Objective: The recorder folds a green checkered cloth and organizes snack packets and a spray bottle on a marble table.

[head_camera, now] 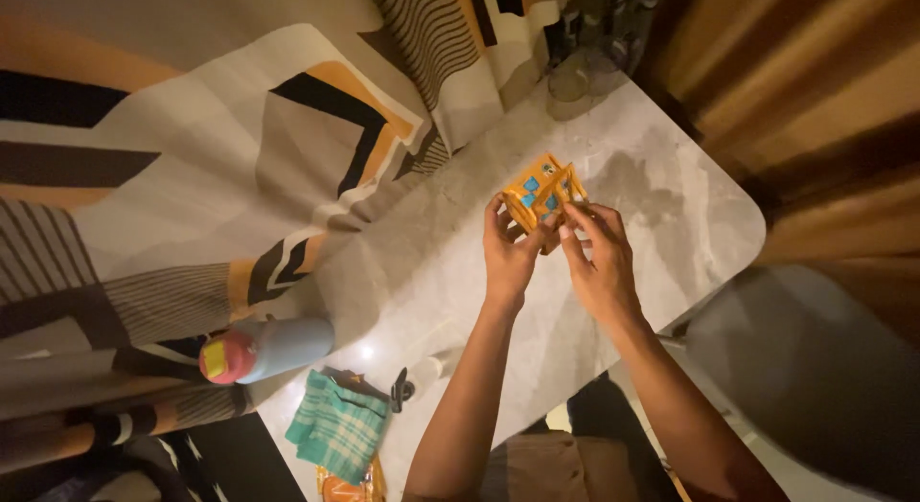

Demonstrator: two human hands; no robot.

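Observation:
Both my hands hold a small orange box-shaped object with blue patches (543, 191) above a pale marble-look table (671, 224). My left hand (508, 253) grips its near left side with the fingers curled around it. My right hand (599, 258) pinches an orange flap or panel at its right side between thumb and fingers. The underside of the object is hidden by my fingers.
A patterned cloth in beige, orange and black (192, 157) covers the left. A grey bottle with a red and yellow cap (264, 352) lies on it. A green checked cloth (335, 425), a small dark-and-white item (414, 382) and glassware (585, 76) are around the table.

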